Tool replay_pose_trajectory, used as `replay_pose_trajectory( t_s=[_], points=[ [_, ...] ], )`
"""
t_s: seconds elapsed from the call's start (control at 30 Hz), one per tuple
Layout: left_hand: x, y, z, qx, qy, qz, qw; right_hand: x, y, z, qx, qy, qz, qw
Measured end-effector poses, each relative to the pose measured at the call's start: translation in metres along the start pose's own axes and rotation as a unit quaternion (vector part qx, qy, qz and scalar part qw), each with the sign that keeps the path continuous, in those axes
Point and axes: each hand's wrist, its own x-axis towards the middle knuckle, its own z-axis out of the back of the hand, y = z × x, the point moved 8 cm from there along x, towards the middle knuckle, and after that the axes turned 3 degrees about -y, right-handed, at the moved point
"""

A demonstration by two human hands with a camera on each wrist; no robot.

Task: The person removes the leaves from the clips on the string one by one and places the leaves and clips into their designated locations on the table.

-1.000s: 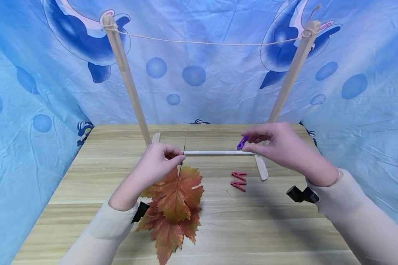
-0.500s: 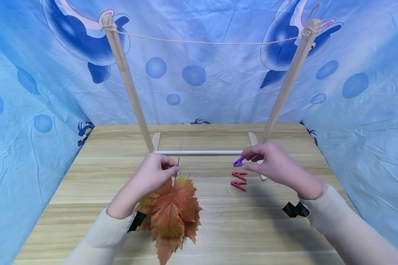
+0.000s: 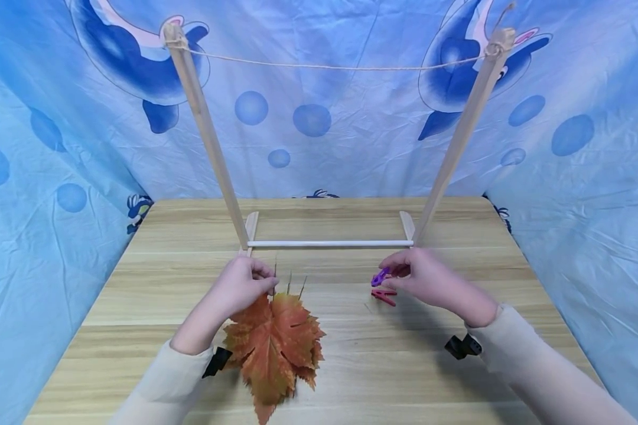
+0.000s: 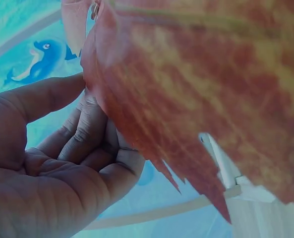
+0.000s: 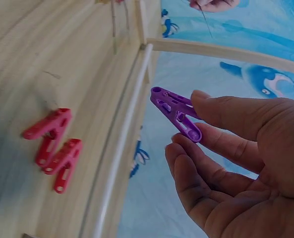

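Thumb and fingers of my left hand (image 3: 241, 286) pinch the thin stem of an orange-red maple leaf (image 3: 270, 348). This leaf hangs over more such leaves at the front left of the table, whose stems poke up beside it; it hides most of them. A large part of the leaf (image 4: 186, 99) fills the left wrist view. My right hand (image 3: 430, 283) pinches a purple clothespin (image 5: 174, 111) by one end, between thumb and index finger. Two red clothespins, one (image 5: 47, 134) beside the other (image 5: 65, 163), lie on the table below that hand.
Behind the hands stands a wooden frame with a left post (image 3: 207, 136), a right post (image 3: 462, 136) and a white bar (image 3: 329, 243) low between them. A string (image 3: 329, 68) spans the post tops. Blue dolphin-patterned cloth (image 3: 319, 159) encloses the wooden table (image 3: 351, 354).
Both hands have come down and nearer the body, the left with its leaf, the right with the purple clothespin. In the head view this clothespin now partly covers one red clothespin.
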Motion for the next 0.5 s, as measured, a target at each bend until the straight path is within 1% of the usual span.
replay_pose_trajectory(
  t_s=[0.13, 0.27, 0.4, 0.5],
  points=[
    [0.000, 0.006, -0.002, -0.001, 0.000, 0.007, 1.0000, 0.000, -0.007, -0.010, -0.006, 0.011, 0.003, 0.9999],
    [0.002, 0.013, -0.004, -0.002, 0.007, 0.016, 0.9998, -0.002, -0.014, -0.019, 0.005, 0.023, 0.006, 0.9997],
    [0.005, 0.023, -0.007, -0.007, 0.012, 0.027, 0.9995, -0.004, -0.018, -0.028, 0.029, 0.035, 0.012, 0.9989],
    [0.007, 0.030, -0.010, -0.017, 0.015, 0.038, 0.9990, -0.005, -0.021, -0.035, 0.026, 0.034, 0.019, 0.9989]
  ],
)
